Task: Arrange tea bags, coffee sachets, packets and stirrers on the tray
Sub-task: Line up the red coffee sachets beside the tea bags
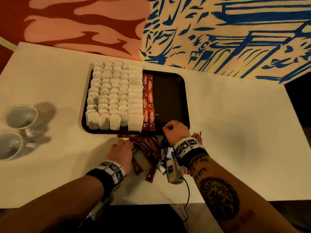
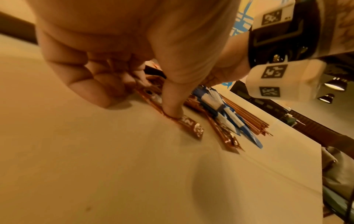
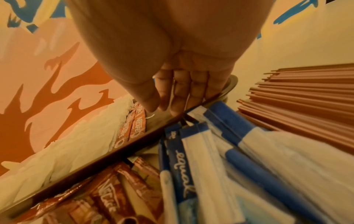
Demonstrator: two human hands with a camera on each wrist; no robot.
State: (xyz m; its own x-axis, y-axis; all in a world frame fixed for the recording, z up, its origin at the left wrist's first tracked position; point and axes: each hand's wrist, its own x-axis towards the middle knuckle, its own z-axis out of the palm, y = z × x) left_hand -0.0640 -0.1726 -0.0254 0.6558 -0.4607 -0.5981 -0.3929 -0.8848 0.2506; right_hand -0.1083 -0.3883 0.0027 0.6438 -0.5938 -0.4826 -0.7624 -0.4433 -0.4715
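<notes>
A dark tray (image 1: 170,98) carries rows of white tea bags (image 1: 111,95) on its left and red coffee sachets (image 1: 148,101) beside them; its right part is bare. In front of it lie brown coffee sachets (image 1: 148,148), blue-and-white packets (image 1: 165,152) and red stirrers (image 1: 197,136). My left hand (image 1: 121,150) is on the brown pile; in the left wrist view the hand (image 2: 151,94) pinches a coffee sachet (image 2: 191,125), thumb pressing on it. My right hand (image 1: 173,129) hovers over the tray's near rim (image 3: 134,145), fingers (image 3: 178,94) curled, nothing seen in them.
Two white cups (image 1: 21,116) (image 1: 10,145) lie on the table at the far left. A black cable (image 1: 186,195) runs off the near table edge. The wall stands right behind the tray.
</notes>
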